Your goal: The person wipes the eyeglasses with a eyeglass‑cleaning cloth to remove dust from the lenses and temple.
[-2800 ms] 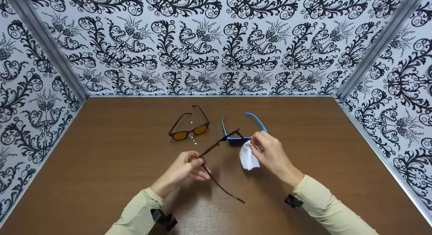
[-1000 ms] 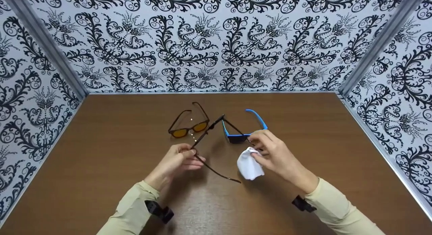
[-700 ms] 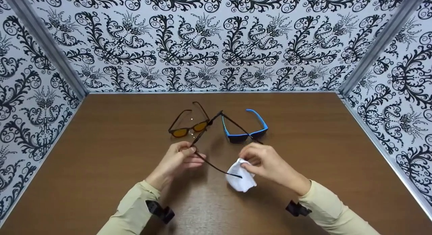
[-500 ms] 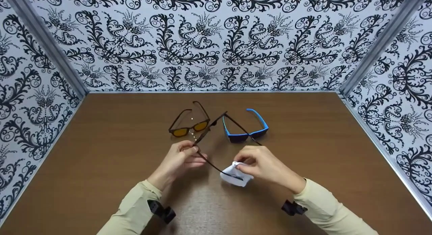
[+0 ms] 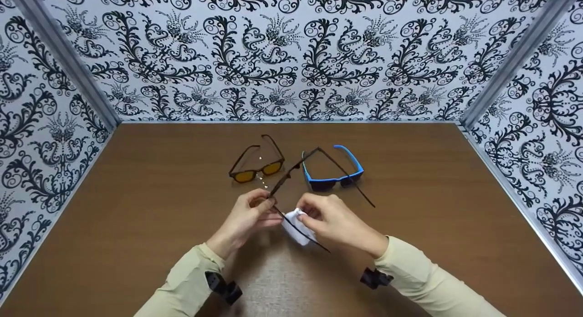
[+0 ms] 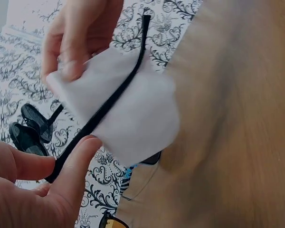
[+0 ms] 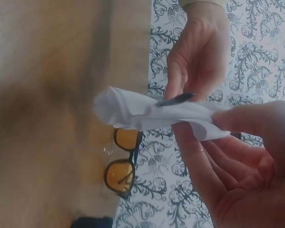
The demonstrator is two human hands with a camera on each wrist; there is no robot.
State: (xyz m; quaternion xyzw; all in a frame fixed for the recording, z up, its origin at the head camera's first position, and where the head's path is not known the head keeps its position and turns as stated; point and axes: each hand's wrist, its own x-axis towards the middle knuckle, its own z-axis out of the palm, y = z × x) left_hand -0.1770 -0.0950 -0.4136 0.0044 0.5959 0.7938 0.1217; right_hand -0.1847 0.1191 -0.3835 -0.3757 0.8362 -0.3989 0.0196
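Note:
My left hand [image 5: 243,221] pinches a pair of dark-framed glasses [image 5: 288,175] between thumb and fingers, close to one corner, with both temples unfolded. The frame is held up off the table. My right hand [image 5: 339,221] pinches a white cloth [image 5: 296,228] by its top edge. In the left wrist view the cloth [image 6: 147,114] hangs behind the near temple [image 6: 104,108], whose tip sticks out past it. From the right wrist the cloth [image 7: 133,111] looks bunched, with a dark temple tip [image 7: 175,99] over it. Whether cloth and temple touch, I cannot tell.
Glasses with orange lenses [image 5: 246,176] lie unfolded on the brown table [image 5: 159,207], back left of my hands. Blue-framed sunglasses [image 5: 355,160] with dark lenses lie unfolded to their right. Patterned walls [image 5: 291,57] enclose the table at the back and sides.
My right hand has moved left and toward me with the cloth, from the far temple to the near temple beside my left hand. The held glasses have shifted slightly right during the last half second.

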